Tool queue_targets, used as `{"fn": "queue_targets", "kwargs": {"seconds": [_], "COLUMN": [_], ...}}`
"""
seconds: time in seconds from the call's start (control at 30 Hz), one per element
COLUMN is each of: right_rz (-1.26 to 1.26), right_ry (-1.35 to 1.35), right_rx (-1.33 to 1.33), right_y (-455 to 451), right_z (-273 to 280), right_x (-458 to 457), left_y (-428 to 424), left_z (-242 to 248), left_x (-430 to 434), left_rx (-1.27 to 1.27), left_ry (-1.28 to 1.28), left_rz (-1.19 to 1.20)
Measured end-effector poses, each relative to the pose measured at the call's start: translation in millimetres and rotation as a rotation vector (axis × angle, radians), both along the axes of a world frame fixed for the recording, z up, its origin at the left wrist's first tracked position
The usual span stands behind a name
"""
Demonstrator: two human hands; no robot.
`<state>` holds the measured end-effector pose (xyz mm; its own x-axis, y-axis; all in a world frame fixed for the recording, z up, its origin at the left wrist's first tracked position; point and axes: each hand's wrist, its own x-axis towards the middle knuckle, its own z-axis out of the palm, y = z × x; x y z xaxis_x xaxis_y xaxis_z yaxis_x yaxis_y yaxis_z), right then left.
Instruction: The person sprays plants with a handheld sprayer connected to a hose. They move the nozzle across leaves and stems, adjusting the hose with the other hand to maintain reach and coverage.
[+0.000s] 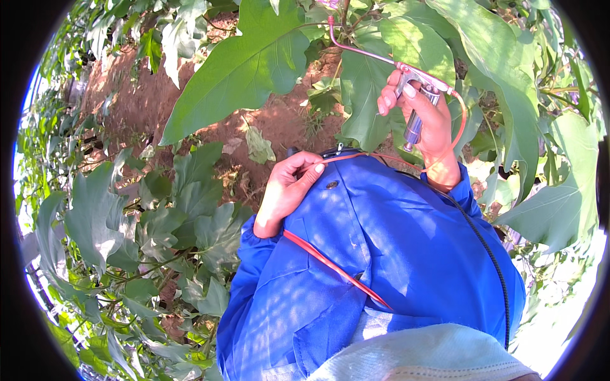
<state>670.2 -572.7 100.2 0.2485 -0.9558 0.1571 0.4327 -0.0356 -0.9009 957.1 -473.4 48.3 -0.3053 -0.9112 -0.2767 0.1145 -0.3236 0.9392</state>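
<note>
My right hand (424, 112) is wrapped around a small metal hand sprayer (419, 112) with a trigger and a cylindrical handle. From its front runs a thin bent wand (362, 50), its tip pointing up just below a pink-purple flower (329, 3) at the top edge of the view. Thin orange-red tubing (461, 114) leaves the sprayer's rear, loops under my right wrist and crosses in front of my blue jacket (395, 228). Near the jacket's hem, my left hand (290, 183) pinches this tubing between thumb and fingers.
Large lobed leaves (248, 71), apparently eggplant, surround the wand and partly overhang the bare reddish soil (128, 100). More leafy plants (190, 214) crowd the left side. A red strap (333, 269) and a black cord (481, 233) cross my jacket.
</note>
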Motion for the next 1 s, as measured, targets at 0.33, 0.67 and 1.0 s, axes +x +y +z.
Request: {"fn": "queue_targets", "kwargs": {"seconds": [0.33, 0.67, 1.0], "right_rz": [0.04, 0.14, 0.093], "right_ry": [0.036, 0.358, 0.014], "right_rx": [0.104, 0.271, 0.313], "right_y": [14, -21, -42], "right_z": [-23, -18, -26], "right_x": [30, 186, 320], "left_y": [-33, -105, -155], "left_z": [0, -23, -29], "left_x": [53, 216, 328], "left_rx": [0.037, -0.015, 0.01], "left_ry": [-0.005, -0.085, 0.04], "left_rz": [0.089, 0.003, 0.0]}}
